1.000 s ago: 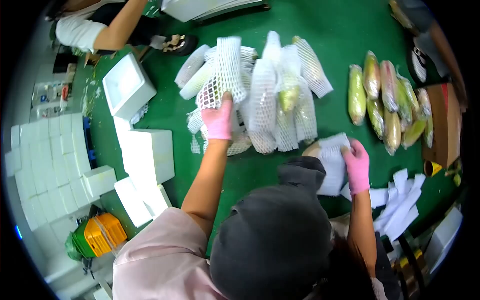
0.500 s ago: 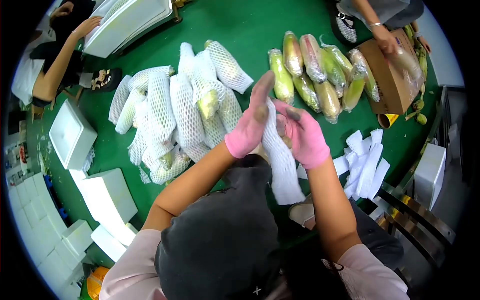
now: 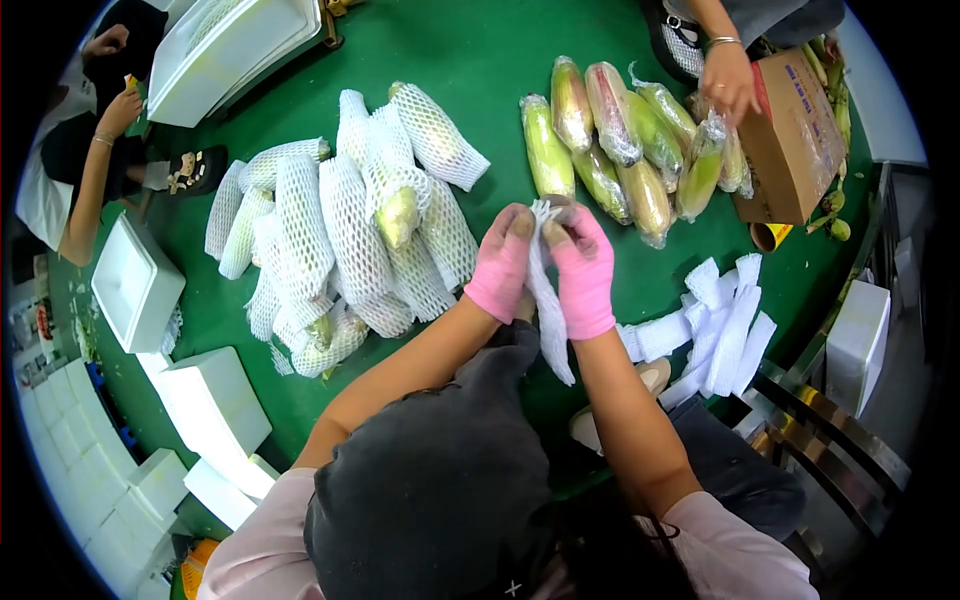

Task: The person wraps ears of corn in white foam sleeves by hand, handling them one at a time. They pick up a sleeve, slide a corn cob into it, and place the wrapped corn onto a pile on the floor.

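A white foam net sleeve (image 3: 546,310) hangs from my two hands, its upper end pinched between the fingers and thumbs. My left hand (image 3: 502,262), in a pink glove with dark fingertips, grips the left side of that end. On the other side, my right hand (image 3: 580,262), gloved the same way, grips it too. Just beyond my hands lie several ears of corn in plastic wrap (image 3: 547,148). To the left is a heap of corn ears in white foam nets (image 3: 345,230). A pile of flat foam nets (image 3: 725,325) rests at the right.
A cardboard box (image 3: 790,140) stands at the upper right, where a co-worker's hand (image 3: 730,85) reaches over the wrapped corn. Another person's arm (image 3: 95,165) is at the upper left. White foam boxes (image 3: 215,395) line the left side of the green floor (image 3: 450,45).
My hands were apart with palms facing around the net; now they pinch its upper end close together. The co-worker's hand has moved from the box, where it held wrapped corn, to the corn group.
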Demonstrator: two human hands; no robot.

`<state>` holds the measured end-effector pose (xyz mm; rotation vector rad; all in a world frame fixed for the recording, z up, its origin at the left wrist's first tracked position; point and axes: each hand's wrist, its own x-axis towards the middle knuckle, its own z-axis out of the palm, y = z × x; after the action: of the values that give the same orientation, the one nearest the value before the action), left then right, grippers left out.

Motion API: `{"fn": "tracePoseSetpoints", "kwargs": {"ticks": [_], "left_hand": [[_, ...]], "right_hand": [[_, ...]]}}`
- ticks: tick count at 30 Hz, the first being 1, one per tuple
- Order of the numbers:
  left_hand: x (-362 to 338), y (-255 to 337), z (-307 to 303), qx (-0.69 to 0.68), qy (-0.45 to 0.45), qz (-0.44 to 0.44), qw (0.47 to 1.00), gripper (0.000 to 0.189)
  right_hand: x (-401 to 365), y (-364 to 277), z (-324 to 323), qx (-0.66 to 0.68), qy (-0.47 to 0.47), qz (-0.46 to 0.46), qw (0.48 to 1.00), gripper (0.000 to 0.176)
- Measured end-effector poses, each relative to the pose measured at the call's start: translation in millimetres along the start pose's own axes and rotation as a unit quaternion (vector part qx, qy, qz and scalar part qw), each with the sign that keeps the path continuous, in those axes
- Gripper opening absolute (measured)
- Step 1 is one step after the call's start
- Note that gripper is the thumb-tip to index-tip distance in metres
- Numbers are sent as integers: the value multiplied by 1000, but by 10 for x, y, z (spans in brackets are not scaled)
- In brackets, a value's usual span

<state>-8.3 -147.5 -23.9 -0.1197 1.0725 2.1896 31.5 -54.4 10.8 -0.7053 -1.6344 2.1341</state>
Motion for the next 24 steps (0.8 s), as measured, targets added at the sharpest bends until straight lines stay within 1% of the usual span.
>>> {"fn": "tracePoseSetpoints", "kwargs": {"ticks": [1,2,5,6,7,8,9,10,11,12,13,14,15,16,17,18,19,20,21,22,23,24], "left_hand": [[-10,29,39,-46,-4,-13,999,49],[4,-2,-2,-75,-14,-19,997,42],[-34,-21,-10,-33,36,-18,999,27],[-15,-36,-62,-54,39,-17,998,25],[16,-3,-95,-38,55,-7,998,23],[73,73,-150,-75,65,-42,994,25],[149,181,-226,-112,75,-76,988,27],[237,295,-293,-148,85,-108,979,29],[326,391,-344,-181,94,-139,969,31],[436,470,-426,-160,127,-122,971,31],[521,537,-559,-138,162,-99,972,32],[571,561,-602,-58,197,-124,971,33],[525,517,-596,-37,200,-155,967,30],[513,316,-691,-18,183,-163,969,28],[495,110,-787,2,164,-170,972,28],[471,-99,-879,22,146,-176,973,28],[516,-409,-1100,16,143,-200,969,28],[352,-173,-820,17,193,-227,954,29],[414,-246,-976,77,108,-231,964,28],[288,3,-793,264,140,-132,945,29],[181,224,-502,438,165,-34,883,30],[134,310,-448,513,180,23,839,31]], "right_hand": [[-13,11,-3,129,10,74,989,12],[9,83,-37,103,19,47,993,11],[133,109,-169,94,33,69,993,16],[120,97,-165,148,49,26,987,23],[110,37,-217,157,48,60,985,24],[137,23,-241,283,46,161,944,24],[166,9,-237,401,42,258,878,23],[197,74,-314,205,-78,227,949,26],[228,137,-390,-92,-192,137,967,30],[257,195,-466,-286,-249,30,925,36],[425,279,-483,-320,-239,188,897,40],[677,246,-386,-595,-199,61,776,38],[799,173,-293,-634,-61,-15,771,29],[1066,301,-265,-688,-51,61,721,24],[1232,489,-263,-697,-92,63,709,24],[1132,713,-224,-582,43,-3,812,30],[1357,987,-216,-667,-51,65,741,39],[1226,660,89,-640,28,168,750,50],[1134,670,59,-617,4,116,778,56],[1036,470,174,-644,-5,139,752,59],[1070,513,115,-632,-11,157,759,64],[1067,635,-83,-620,-45,142,770,65]]}}
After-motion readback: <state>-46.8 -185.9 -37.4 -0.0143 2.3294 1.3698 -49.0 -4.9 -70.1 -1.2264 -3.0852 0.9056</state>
